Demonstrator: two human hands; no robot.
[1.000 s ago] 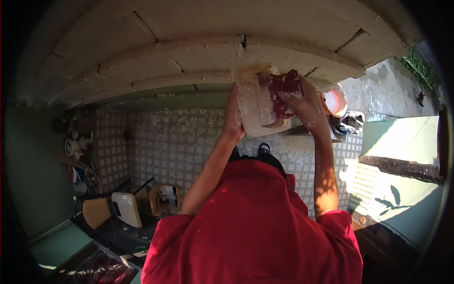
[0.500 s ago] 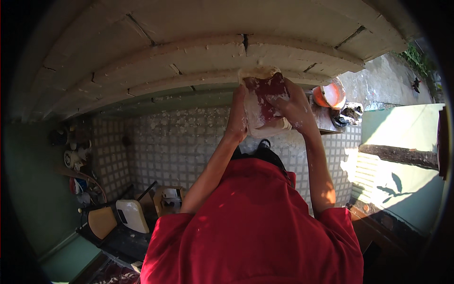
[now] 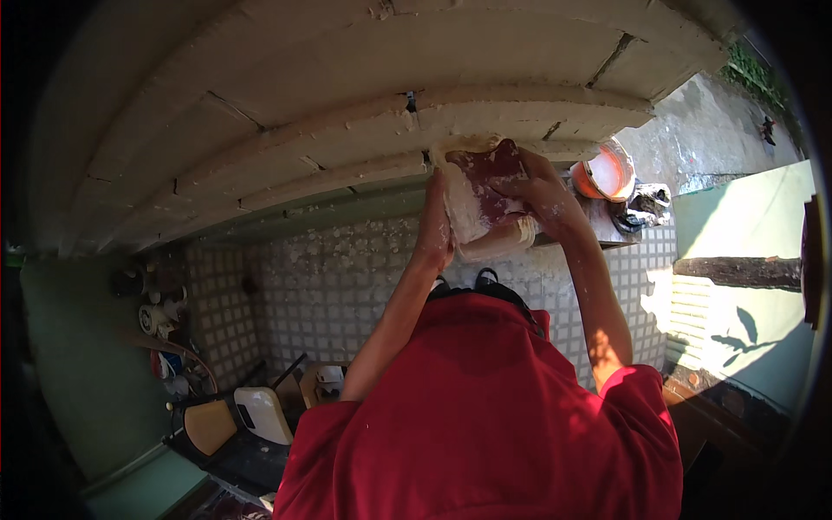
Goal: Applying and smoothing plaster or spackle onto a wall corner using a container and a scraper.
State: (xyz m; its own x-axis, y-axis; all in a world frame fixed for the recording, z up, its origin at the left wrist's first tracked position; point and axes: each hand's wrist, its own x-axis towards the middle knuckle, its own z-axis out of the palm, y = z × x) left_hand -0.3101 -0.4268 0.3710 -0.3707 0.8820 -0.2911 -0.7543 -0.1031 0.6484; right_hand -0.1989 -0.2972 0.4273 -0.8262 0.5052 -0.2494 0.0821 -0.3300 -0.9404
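In front of my chest, my left hand (image 3: 436, 224) is closed round the side of a clear plastic tub (image 3: 496, 250) smeared with cream-coloured putty. My right hand (image 3: 550, 198) grips a flat dark red scraper (image 3: 499, 180), its thumb lying across the face. White and cream putty streaks the scraper, which lies over the tub's opening and hides much of the inside. Specks of putty dot both wrists. Just beyond my hands runs a ledged surface of cream-painted boards (image 3: 303, 143), with dark gaps at some joints.
An orange bucket (image 3: 604, 176) with whitish contents stands on a low table (image 3: 611, 230) at right, beside a dark plastic bag (image 3: 641, 211). Splatters mark the tiled floor (image 3: 347, 286). Chairs with a pale pad (image 3: 263, 416) stand at lower left. A light green wall (image 3: 737, 217) rises on the right.
My viewpoint has turned slightly, shifting the boards and the room in the picture. The scraper has tilted a little over the tub; both hands keep their holds.
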